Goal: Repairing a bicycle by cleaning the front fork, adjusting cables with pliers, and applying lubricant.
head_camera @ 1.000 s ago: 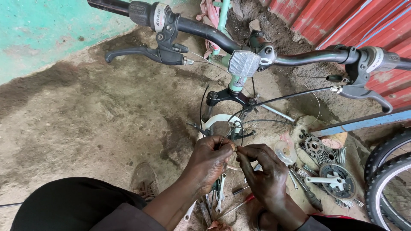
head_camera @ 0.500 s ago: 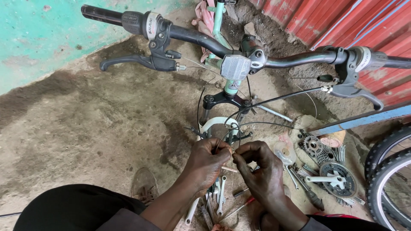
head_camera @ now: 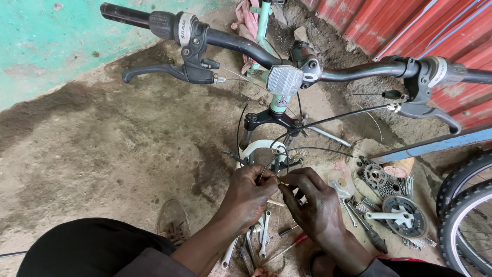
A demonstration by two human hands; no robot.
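Down near the dirt ground (head_camera: 102, 169), a thin black cable (head_camera: 328, 122) is being pinched between the fingertips of the left hand (head_camera: 251, 197) and the right hand (head_camera: 312, 205), both closed on it just in front of the front brake (head_camera: 266, 154) of a bicycle. The cable is being held at its near end, close to the fork (head_camera: 279, 105); from there it is being led up and to the right, toward the right brake lever (head_camera: 425, 110) on the handlebar (head_camera: 359, 72). The two hands are being kept touching each other at the fingertips, thumbs pressed against forefingers. A white reflector (head_camera: 284, 79) is being carried at the middle of the handlebar, with the left brake lever (head_camera: 164, 72) hanging at the far left. Beneath the hands, several wrenches (head_camera: 264, 238) are lying on the ground. To the right, a crankset (head_camera: 405, 215), a cluster of sprockets (head_camera: 376, 177) and loose spokes are being kept together, just beside a tyre (head_camera: 464, 220) at the right edge.
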